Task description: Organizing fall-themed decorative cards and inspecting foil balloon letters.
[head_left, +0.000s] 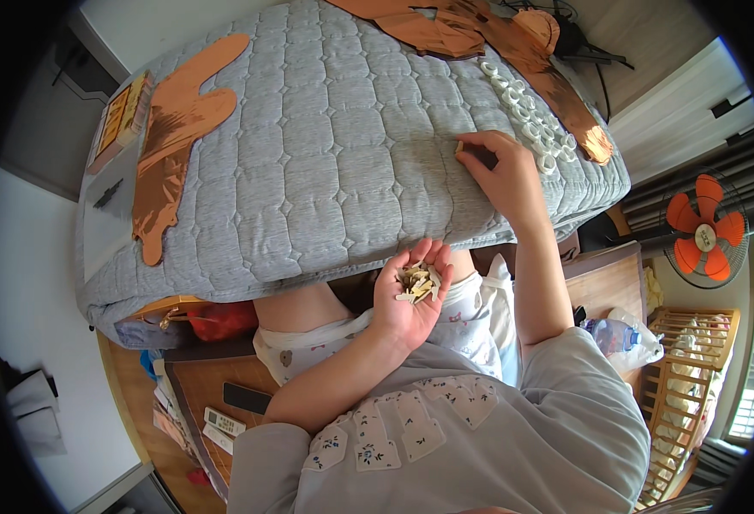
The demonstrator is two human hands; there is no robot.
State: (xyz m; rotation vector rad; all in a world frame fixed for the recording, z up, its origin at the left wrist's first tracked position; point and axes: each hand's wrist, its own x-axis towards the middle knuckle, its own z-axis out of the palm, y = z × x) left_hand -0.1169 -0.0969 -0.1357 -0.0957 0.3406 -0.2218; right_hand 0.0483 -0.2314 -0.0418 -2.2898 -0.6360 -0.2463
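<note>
My left hand (pixel 404 319) is cupped palm up above my lap, near the front edge of the mattress. A heap of small, flat, pale cream and yellowish pieces (pixel 417 283) lies in its palm; their exact kind is too small to make out. Over the grey quilted mattress (pixel 326 163), to the right, my right hand (pixel 511 178) is closed in a pinch. One similar small pale piece (pixel 459 146) shows at its fingertips. Just beyond this hand, several white rings (pixel 523 114) lie in a cluster on the mattress.
Flat copper-coloured foil balloons (pixel 171 141) lie on the mattress at left, beside an orange-and-yellow box (pixel 122 120); more foil (pixel 445 32) lies at the far right. An orange-bladed fan (pixel 704 230) stands right, above a wooden crib (pixel 690 360). A phone (pixel 247 398) and remote (pixel 224 421) lie lower left.
</note>
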